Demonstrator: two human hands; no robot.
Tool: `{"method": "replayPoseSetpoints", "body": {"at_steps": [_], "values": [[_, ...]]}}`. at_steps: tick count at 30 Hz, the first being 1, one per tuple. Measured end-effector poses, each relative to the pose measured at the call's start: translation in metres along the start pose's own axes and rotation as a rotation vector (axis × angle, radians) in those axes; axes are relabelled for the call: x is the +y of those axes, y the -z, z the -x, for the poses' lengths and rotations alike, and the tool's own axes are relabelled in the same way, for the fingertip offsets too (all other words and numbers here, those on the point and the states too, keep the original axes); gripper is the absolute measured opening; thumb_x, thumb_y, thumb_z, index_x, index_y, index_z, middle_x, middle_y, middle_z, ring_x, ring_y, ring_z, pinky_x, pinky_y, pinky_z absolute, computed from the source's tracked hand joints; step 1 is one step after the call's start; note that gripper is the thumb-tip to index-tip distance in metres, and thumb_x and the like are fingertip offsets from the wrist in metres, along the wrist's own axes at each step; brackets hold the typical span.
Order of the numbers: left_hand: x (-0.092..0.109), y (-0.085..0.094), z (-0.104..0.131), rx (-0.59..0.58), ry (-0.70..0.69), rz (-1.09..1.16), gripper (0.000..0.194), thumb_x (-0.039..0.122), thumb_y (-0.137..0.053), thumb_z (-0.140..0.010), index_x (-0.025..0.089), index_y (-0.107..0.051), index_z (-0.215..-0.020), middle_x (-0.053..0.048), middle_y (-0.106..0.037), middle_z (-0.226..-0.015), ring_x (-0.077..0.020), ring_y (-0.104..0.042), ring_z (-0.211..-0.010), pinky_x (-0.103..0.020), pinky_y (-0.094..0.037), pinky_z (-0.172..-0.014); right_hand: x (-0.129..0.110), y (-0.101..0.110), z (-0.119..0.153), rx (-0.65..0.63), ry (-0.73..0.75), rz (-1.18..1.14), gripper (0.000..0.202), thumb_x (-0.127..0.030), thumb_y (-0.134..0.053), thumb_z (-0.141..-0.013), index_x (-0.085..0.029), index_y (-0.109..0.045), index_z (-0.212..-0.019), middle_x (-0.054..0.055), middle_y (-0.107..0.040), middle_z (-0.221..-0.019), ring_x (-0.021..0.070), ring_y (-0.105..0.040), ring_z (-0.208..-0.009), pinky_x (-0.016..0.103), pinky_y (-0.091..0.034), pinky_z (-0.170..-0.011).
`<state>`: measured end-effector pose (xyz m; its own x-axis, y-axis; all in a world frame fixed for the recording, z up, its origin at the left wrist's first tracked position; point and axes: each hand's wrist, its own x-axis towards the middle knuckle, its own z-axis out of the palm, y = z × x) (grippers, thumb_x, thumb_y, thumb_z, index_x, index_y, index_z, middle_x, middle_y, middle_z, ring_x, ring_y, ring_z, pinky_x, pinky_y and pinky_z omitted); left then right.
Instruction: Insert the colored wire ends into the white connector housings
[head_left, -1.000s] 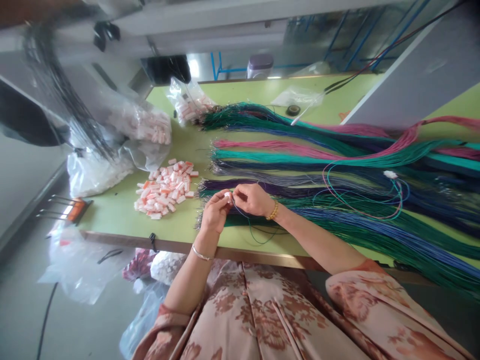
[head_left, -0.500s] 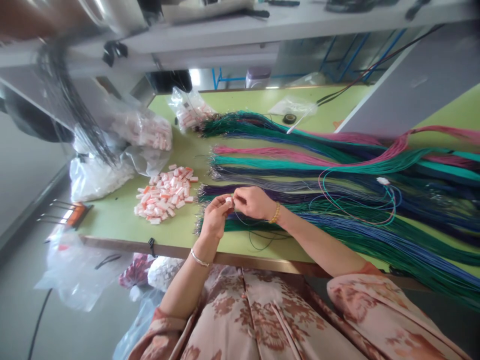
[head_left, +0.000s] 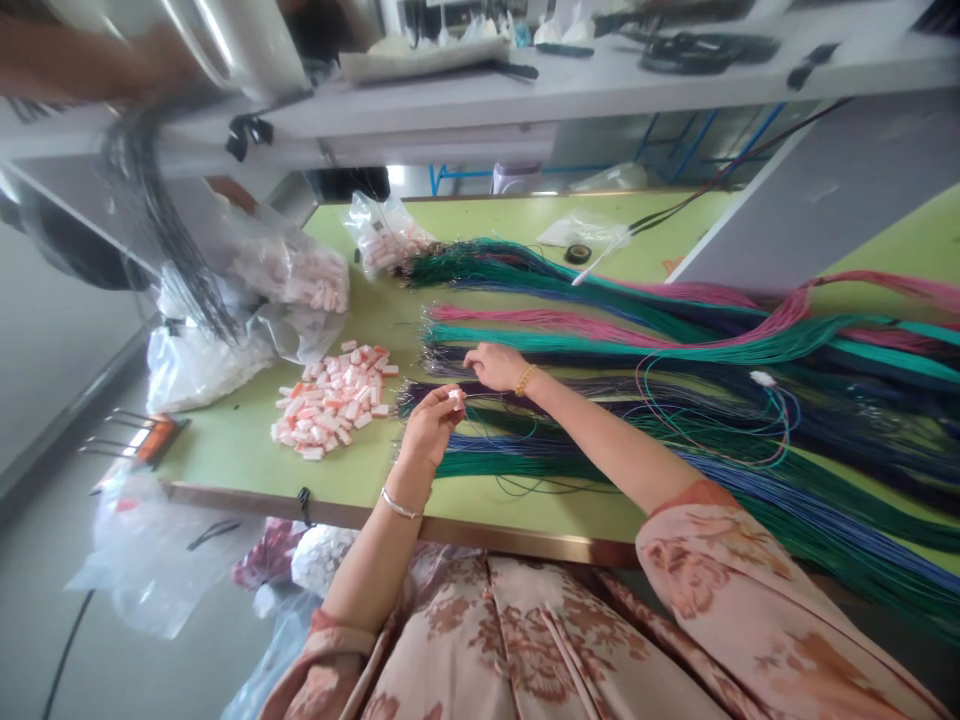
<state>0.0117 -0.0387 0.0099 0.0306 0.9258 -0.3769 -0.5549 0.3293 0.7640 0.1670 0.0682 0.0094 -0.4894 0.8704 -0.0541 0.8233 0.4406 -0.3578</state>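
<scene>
My left hand (head_left: 427,435) is closed, pinching a small white connector housing (head_left: 456,398) between thumb and fingertips. Thin wires trail to the right from near it. Farther back, my right hand (head_left: 496,368) is over the bundles of wires, its fingers curled together; whatever they grip, if anything, is too small to make out. It is nearest to the grey wires (head_left: 585,388) and the dark blue wires (head_left: 450,358). Turquoise wires (head_left: 495,338) and pink wires (head_left: 510,317) lie beyond it. Left of my left hand is a pile of white and orange connector housings (head_left: 334,400).
Clear bags of housings (head_left: 386,240) stand at the back left. A wired connector (head_left: 763,379) lies on the bundles at right. A black tape roll (head_left: 577,254) sits behind them. An orange pronged holder (head_left: 156,440) is at the left edge; a shelf (head_left: 450,115) spans above.
My right hand has left the connector housing and moved back to the wire bundles. My left hand still holds the housing in nearly the same place. The view has shifted slightly.
</scene>
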Motion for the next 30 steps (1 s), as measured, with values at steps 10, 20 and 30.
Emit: {"method": "replayPoseSetpoints", "body": {"at_steps": [10,20,30], "values": [[-0.003,0.003,-0.001,0.019,0.020,0.005,0.026,0.016,-0.077,-0.062,0.013,-0.067,-0.086,-0.002,-0.065,-0.076,-0.0082,-0.057,-0.068,-0.022,-0.045,-0.069,0.001,0.009,-0.006,0.134,-0.025,0.074,0.025,-0.024,-0.050,-0.091,-0.021,-0.068,-0.108,0.008,-0.066,-0.105,0.0183,-0.060,-0.085,0.027,-0.038,-0.068],[-0.003,0.003,0.001,0.023,0.021,0.009,0.029,0.016,-0.079,-0.060,0.014,-0.067,-0.087,-0.002,-0.066,-0.077,-0.0086,-0.057,-0.068,-0.023,-0.046,-0.068,0.023,0.011,-0.015,0.120,-0.015,0.068,0.018,-0.024,-0.049,-0.091,-0.019,-0.066,-0.088,0.007,-0.068,-0.092,0.0170,-0.057,-0.077,0.027,-0.033,-0.063],[-0.004,0.002,0.002,0.018,0.010,0.013,0.028,0.016,-0.078,-0.062,0.014,-0.067,-0.088,-0.002,-0.066,-0.077,-0.0085,-0.058,-0.068,-0.021,-0.046,-0.068,0.030,0.030,-0.020,0.203,0.058,-0.383,0.009,-0.019,-0.054,-0.078,-0.015,-0.061,-0.082,0.003,-0.065,-0.076,0.0125,-0.053,-0.065,0.024,-0.039,-0.065]]}}
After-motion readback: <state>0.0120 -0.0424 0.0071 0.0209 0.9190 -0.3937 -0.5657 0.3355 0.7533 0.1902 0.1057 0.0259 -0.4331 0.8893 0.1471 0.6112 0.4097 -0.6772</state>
